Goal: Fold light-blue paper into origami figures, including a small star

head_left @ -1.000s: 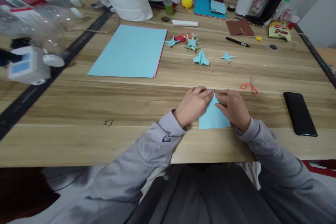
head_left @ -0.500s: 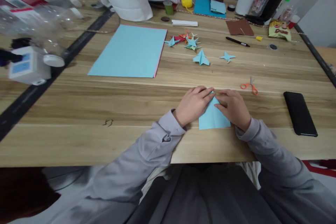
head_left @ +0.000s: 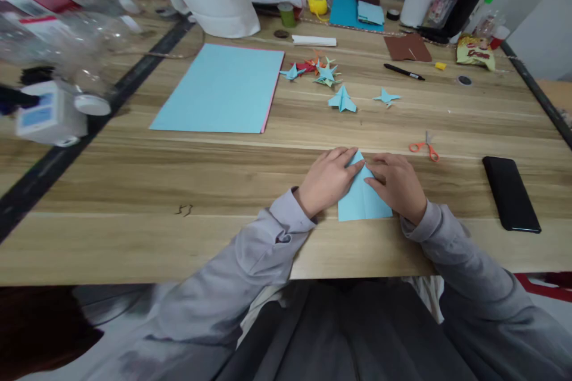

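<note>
A light blue sheet of paper [head_left: 367, 207] lies before me, its top folded to a point and a crease running down its middle. My left hand [head_left: 330, 177] rests over its left side, fingers together and pressing on the slanted upper edge, with the thumb near the peak. On the other side my right hand [head_left: 397, 183] holds the right slanted edge between thumb and bent fingers. Both hands partly cover the paper's sides. Orange-handled scissors [head_left: 426, 146] lie just beyond my right hand.
Folded blue paper planes [head_left: 342, 99] sit ahead, near a big light blue sheet [head_left: 218, 89] at the left. A black phone [head_left: 512, 193] is to the right. Farther back are a pen [head_left: 404, 71] and brown paper [head_left: 408, 47]. Plastic bottles [head_left: 67, 30] crowd the far left.
My left fingertips have shifted slightly left at the paper's peak, and more of the folded point shows. The right hand stays nearly where it was.
</note>
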### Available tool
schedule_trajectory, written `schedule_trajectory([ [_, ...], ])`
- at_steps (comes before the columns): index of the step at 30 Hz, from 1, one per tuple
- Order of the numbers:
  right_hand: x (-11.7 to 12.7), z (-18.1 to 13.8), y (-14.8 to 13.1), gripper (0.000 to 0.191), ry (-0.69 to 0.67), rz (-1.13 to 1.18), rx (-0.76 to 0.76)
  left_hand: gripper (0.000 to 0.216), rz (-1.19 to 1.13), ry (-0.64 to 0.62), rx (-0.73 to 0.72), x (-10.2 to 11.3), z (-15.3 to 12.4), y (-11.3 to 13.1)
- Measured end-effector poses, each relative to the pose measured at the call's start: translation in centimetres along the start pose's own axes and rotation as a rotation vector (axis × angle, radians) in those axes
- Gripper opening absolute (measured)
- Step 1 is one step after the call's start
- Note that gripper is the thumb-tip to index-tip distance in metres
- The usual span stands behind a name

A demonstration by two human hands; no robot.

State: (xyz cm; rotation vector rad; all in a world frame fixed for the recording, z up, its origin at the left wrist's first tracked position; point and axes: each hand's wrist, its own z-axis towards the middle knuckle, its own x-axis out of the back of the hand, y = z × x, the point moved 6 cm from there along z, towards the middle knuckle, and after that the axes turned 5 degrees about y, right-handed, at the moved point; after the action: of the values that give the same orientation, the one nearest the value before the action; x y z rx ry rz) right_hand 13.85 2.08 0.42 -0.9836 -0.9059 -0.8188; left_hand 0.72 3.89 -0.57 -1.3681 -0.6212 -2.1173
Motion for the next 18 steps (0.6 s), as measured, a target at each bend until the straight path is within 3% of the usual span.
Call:
schedule_trajectory([
  [18,0.21,0.07,-0.21,0.026,-0.019,-0.017,-0.011,0.039,-0.051,-0.013,0.024,0.00,0.15,0.06],
])
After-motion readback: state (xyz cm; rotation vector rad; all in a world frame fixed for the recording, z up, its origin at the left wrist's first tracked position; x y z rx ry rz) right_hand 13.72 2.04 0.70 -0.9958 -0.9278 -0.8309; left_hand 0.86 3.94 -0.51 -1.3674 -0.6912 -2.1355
